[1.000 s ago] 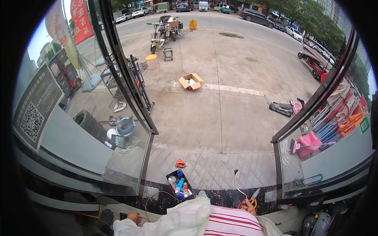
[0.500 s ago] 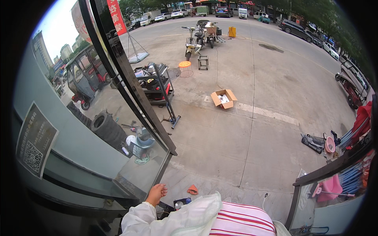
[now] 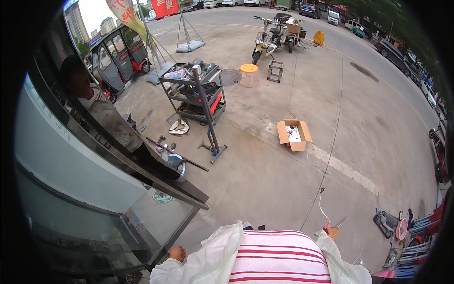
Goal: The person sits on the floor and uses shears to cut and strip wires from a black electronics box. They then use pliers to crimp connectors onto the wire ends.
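Glass door (image 3: 158,222) beside grey pavement (image 3: 255,184)

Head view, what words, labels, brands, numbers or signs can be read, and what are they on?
Red banner: large pale characters, cut off; wording not copied.
Flag: large characters; wording not copied.
Green sticker: too small to read.
Anything else is too small or blurred.

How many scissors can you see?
1 pair: the scissors are in the right hand, beside the white cable. More may be hidden among the things on the cart.
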A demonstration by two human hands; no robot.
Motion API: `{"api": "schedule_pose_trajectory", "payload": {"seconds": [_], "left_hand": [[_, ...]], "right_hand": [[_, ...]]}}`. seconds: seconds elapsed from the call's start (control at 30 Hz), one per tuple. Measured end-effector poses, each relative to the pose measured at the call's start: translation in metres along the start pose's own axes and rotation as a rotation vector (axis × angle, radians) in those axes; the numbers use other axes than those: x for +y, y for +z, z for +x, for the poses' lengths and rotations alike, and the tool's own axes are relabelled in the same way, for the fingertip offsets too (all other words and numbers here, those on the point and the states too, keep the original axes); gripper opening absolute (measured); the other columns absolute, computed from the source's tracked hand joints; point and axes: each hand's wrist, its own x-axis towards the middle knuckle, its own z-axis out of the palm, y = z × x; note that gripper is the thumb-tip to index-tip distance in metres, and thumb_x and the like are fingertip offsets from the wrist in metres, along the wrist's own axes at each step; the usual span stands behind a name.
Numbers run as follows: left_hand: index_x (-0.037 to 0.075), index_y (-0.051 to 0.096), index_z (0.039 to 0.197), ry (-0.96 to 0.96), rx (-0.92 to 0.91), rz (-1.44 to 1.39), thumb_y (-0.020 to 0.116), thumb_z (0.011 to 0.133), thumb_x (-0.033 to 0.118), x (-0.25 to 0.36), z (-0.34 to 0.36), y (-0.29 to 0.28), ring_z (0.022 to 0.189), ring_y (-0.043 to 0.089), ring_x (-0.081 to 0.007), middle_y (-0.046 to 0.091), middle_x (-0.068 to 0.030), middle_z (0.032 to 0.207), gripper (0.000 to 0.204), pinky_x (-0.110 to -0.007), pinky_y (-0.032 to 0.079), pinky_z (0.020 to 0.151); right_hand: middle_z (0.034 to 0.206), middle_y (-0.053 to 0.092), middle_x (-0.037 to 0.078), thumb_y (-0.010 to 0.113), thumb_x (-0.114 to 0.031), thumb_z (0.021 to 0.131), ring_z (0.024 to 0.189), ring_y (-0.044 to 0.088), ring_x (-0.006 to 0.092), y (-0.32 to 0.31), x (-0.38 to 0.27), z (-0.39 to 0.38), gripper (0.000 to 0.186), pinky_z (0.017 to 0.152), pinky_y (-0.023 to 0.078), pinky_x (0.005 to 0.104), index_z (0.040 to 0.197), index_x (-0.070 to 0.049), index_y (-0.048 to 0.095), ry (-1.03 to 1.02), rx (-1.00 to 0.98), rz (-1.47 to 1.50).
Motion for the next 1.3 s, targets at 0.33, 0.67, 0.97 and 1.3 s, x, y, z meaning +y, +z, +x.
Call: {"api": "schedule_pose_trajectory", "payload": {"seconds": [0.33,0.67,0.97,1.3], "left_hand": [[0.003,0.055,0.11,0.232,-0.328,-0.043,0.046,0.095,0.021,0.377,0.067,0.336,0.072,0.055,-0.0123,0.059,-0.0046,0.086,0.025,-0.026,0.048,0.064],[0.001,0.057,0.108,0.657,0.055,-0.065,0.048,0.095,0.014,0.586,0.138,0.54,0.071,0.053,-0.008,0.06,-0.0048,0.087,0.02,-0.022,0.044,0.063],[0.006,0.056,0.121,1.236,-0.066,0.737,0.065,0.084,0.019,0.878,0.204,0.771,0.1,0.058,-0.0275,0.06,-0.0133,0.111,0.04,-0.035,0.046,0.085],[0.011,0.064,0.102,0.901,-0.484,0.755,0.06,0.085,0.013,1.094,0.32,0.926,0.082,0.061,-0.0314,0.063,-0.0131,0.089,0.018,-0.037,0.047,0.073]], "right_hand": [[0.072,0.057,0.001,0.066,-0.021,0.086,0.049,0.041,0.0067,0.196,-0.064,0.225,0.014,0.045,0.036,0.0216,0.086,-0.015,0.054,0.141,-0.159,-0.079],[0.067,0.057,0.003,0.064,-0.021,0.086,0.043,0.044,0.0097,0.709,-0.089,0.493,0.019,0.038,0.038,0.0253,0.082,-0.006,0.055,0.136,-0.665,-0.854],[0.074,0.061,0.002,0.062,-0.017,0.089,0.066,0.054,0.0092,1.035,-0.039,0.578,0.018,0.061,0.044,0.0225,0.094,-0.002,0.055,0.145,-1.231,-1.14],[0.076,0.062,0.001,0.06,-0.02,0.09,0.051,0.044,0.0035,1.207,-0.087,0.742,0.016,0.046,0.037,0.0176,0.095,-0.005,0.055,0.337,-0.979,-1.085]]}}
